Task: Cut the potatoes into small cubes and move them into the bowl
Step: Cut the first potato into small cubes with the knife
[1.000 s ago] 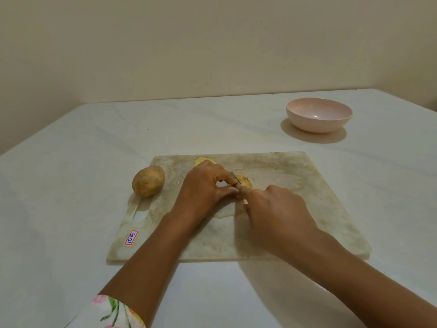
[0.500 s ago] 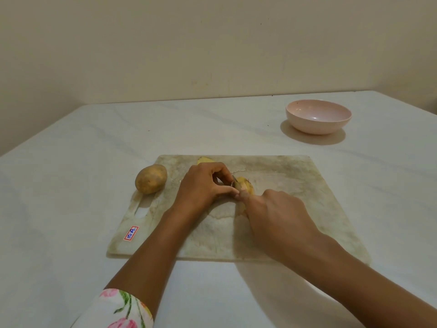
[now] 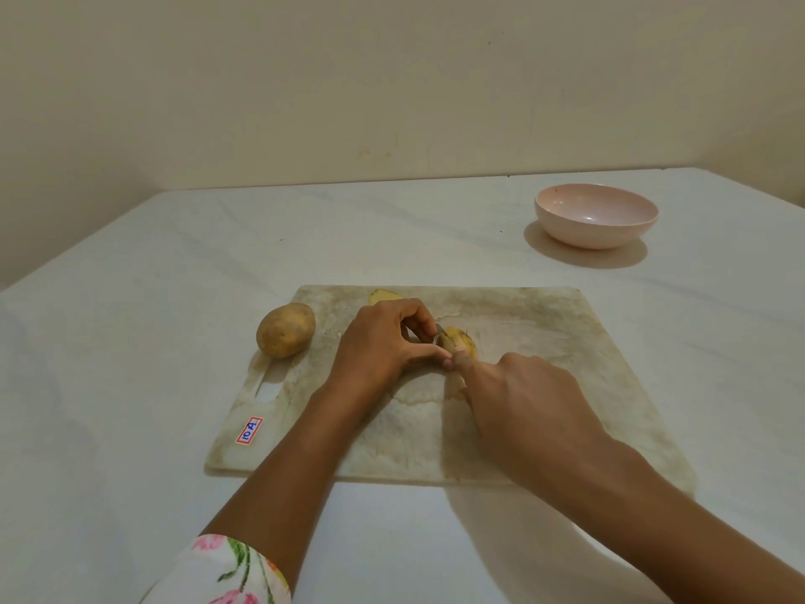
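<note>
Pinching a cut, yellow-fleshed potato piece point(image 3: 462, 344) between curled fingers and thumb, the left hand point(image 3: 383, 342) holds it down near the middle of a worn, off-white rectangular plastic cutting board point(image 3: 557, 342). The fingers arch over the far side of the piece and the thumb presses in from the near side, so most of the part under the hand is hidden.

From the near right, the right hand point(image 3: 522, 398) reaches in with its fingers closed around a small knife point(image 3: 439, 330). Only the grey tip of the blade shows, sunk into the potato piece just beside the left fingertips. The handle is covered by the palm, and the forefinger lies stretched forward along the top of the blade, nearly touching the left thumb.

A second pale yellow potato slice point(image 3: 385, 295) lies at the board's far edge, just behind the left hand. A whole brown-skinned potato point(image 3: 286, 330) rests at the board's far left corner, above the handle slot point(image 3: 268, 388). A small red-and-blue sticker point(image 3: 249, 430) sits near the board's near left corner.

A shallow pink round bowl point(image 3: 596, 237) stands on the white table point(image 3: 130, 342), well apart from the board, to the far right. A floral sleeve point(image 3: 226, 573) covers the left upper arm.
</note>
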